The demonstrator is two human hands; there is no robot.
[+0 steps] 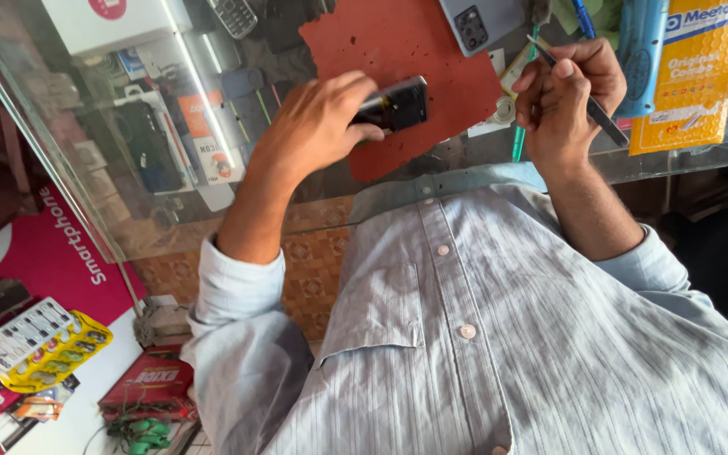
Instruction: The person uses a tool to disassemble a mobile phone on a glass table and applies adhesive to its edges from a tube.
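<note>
My left hand [318,126] grips a small dark opened phone [396,104] and holds it on a red work mat [414,42] on the glass counter. My right hand [568,88] is closed around a thin dark metal tool, tweezers [587,99] by the look of it, held just right of the mat and apart from the phone. Both forearms come out of rolled light blue striped sleeves.
A glass counter [179,185] shows phone cases and boxes beneath it. A grey smartphone [482,21] lies face down at the mat's top edge, a keypad phone [233,15] to its left. A yellow padded packet [691,76] and green pen [522,135] lie right. Boxes and cables sit on the floor.
</note>
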